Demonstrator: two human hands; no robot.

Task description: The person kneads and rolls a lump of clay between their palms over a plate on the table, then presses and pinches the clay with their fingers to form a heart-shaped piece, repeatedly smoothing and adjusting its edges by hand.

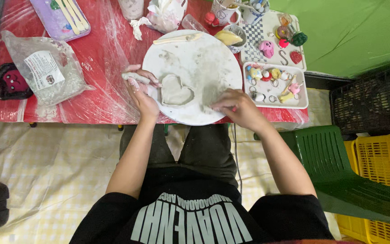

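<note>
Right hand (238,107) lies flat on the round board (213,54); left hand (140,88) pinches a clay roll (136,77).
I judge the clay heart (176,90) beside that grip soft, easily dented: lift under edges.

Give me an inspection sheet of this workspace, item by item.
Surface: red table under clear plastic film, smeared with pale clay.
Job's things: round white board; heart-shaped clay slab on it; clay roll.
Clutter: bag of clay, purple tray of sticks, white tray of painted charms, cups.
Hands: left hand holds the clay roll beside the heart; right hand rests on the board's edge.
Cables: nothing seen.
Surroundings: green chair, yellow crates, black crate.
</note>
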